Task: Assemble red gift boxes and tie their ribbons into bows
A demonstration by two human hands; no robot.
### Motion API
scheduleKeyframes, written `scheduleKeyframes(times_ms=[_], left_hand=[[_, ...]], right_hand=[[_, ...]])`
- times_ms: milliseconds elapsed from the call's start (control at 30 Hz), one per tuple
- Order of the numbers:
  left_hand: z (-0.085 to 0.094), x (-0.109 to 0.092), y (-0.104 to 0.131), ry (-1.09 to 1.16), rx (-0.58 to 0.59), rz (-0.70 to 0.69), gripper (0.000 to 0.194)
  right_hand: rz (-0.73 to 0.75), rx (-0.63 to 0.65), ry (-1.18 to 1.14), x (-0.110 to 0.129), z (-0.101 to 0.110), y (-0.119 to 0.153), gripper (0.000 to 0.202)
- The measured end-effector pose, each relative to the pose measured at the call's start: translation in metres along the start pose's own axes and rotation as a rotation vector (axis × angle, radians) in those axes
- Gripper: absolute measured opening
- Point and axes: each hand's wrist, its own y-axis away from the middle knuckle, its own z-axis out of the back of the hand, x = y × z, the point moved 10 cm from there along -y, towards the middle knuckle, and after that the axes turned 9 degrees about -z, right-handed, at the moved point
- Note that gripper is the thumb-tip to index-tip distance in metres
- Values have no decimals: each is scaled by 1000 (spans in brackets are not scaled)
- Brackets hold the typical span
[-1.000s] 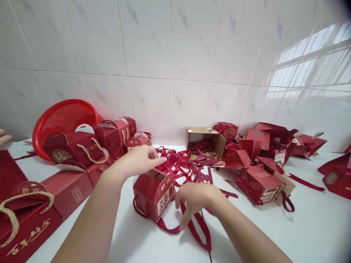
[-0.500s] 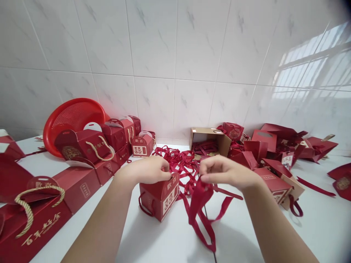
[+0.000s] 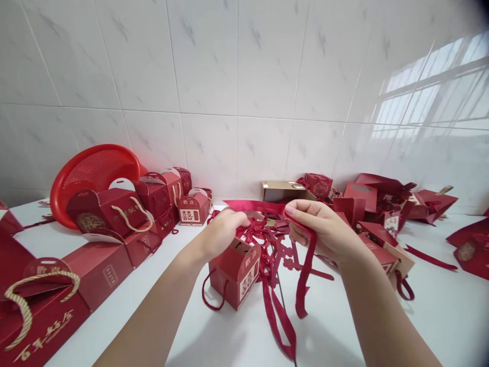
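Observation:
A small red gift box (image 3: 233,275) with a cream label and a red cord handle stands on the white table, its slotted top flaps raised. Just above it, my left hand (image 3: 227,232) has curled fingers, with the fingertips partly hidden; what they grip, if anything, cannot be made out. My right hand (image 3: 315,224) pinches a dark red ribbon (image 3: 260,206) between thumb and fingers. One length of it runs level to the left, behind my left hand, while another hangs below my right hand. Another ribbon loop (image 3: 280,326) lies in front of the box.
Red gift boxes (image 3: 110,255) line the left side, some with gold rope handles, before a red plastic basket (image 3: 95,178). Tangled ribbons and an open cardboard box (image 3: 286,191) lie behind my hands. More red boxes (image 3: 367,196) are heaped at right, against the tiled wall.
My left hand has come off the small box's top and sits slightly higher. My right hand has lifted the ribbon and turned, and the ribbon now extends leftward. The view has shifted slightly.

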Motion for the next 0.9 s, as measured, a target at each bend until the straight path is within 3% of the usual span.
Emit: scheduleKeyframes(times_ms=[133, 300, 467, 567, 700, 800, 900], left_hand=[[-8, -18, 2, 309, 70, -104, 22], [20, -19, 5, 297, -185, -104, 33], [44, -27, 10, 188, -270, -145, 27], [34, -32, 13, 122, -177, -135, 29], [9, -39, 18, -19, -72, -112, 28], [2, -46, 19, -81, -94, -146, 27], [7, -49, 19, -112, -165, -156, 28]], right_hand=[[-33, 13, -11, -2, -5, 1, 27], [-85, 25, 81, -2, -5, 6, 26], [-204, 113, 393, -9, -7, 15, 24], [-135, 88, 500, -4, -9, 15, 25], [-2, 75, 247, 2, -25, 7, 36], [-12, 149, 88, -6, -40, 0, 33], [-47, 99, 79, -14, -35, -5, 28]])
